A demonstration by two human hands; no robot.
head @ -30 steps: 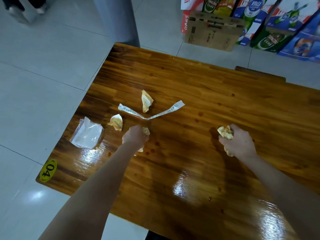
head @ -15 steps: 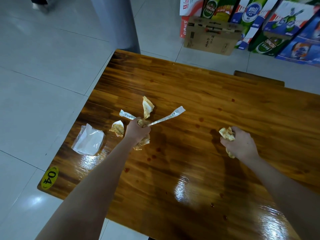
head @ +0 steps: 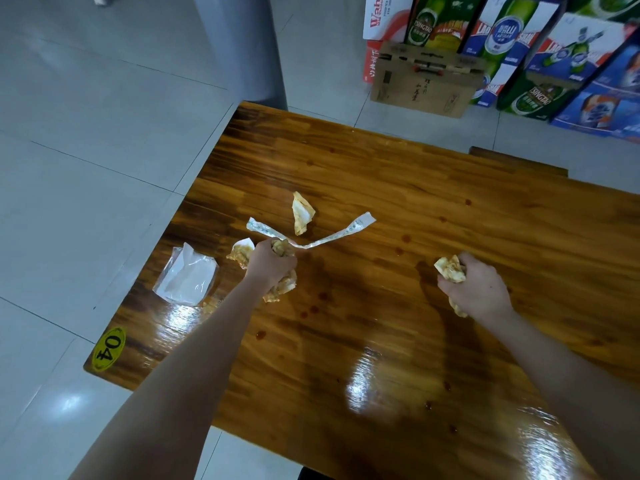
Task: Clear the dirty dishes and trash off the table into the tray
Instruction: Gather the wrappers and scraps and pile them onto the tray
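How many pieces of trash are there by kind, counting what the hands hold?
Stained napkins: 4, one in the left hand, one in the right hand
Paper strips: 2
Clear plastic wrapper: 1
Total: 7

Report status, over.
Left grip holds napkin wad; right grip holds another wad. Two napkins, paper strip, plastic wrapper on table. No tray visible.

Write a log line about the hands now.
left hand: grips napkin wad | right hand: grips second wad | table: wrapper strip, loose napkin
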